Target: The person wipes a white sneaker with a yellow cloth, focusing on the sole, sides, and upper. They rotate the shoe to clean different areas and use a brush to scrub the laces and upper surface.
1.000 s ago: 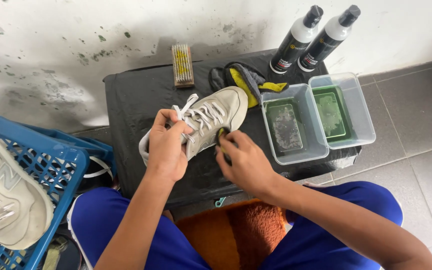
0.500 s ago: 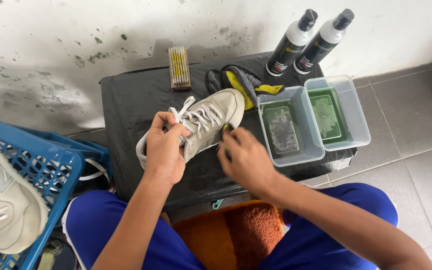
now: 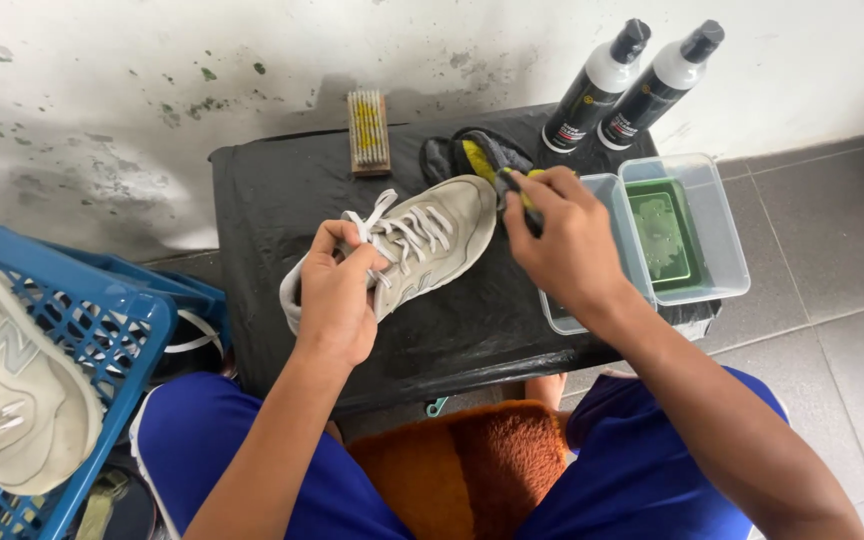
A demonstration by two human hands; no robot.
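Nearest the camera, blue shorts (image 3: 252,450) and an orange rug (image 3: 472,460) are seen below the arms. A pale shoe (image 3: 422,240) is lying on its side on a low table covered with a black sheet (image 3: 282,200), toe pointing away towards the wall. The shoe is gripped around its heel and tongue by the left hand (image 3: 337,290), fingers closed tightly on it among the white laces (image 3: 397,225). The right hand (image 3: 567,240) is closed on a small brush (image 3: 517,185) with a yellow part, held just beside the toe of the shoe and over the nearer of 2 clear tubs (image 3: 722,230); green liquid is seen in the farther tub.

A spill could probably be caused if the tub under the right wrist were knocked, since it is set near the table's front edge. The loose laces could also be caught by the brush, and the shoe could slip if the left grip were eased.

Farther off, a dark cloth (image 3: 452,155), a wooden brush (image 3: 369,130) and 2 spray bottles (image 3: 642,80) are set along the back of the table. A second pale shoe (image 3: 12,380) is held in a blue crate (image 3: 122,320) at the left. The floor is laid with grey tiles (image 3: 832,260), and the white wall (image 3: 152,80) is stained and flaking.
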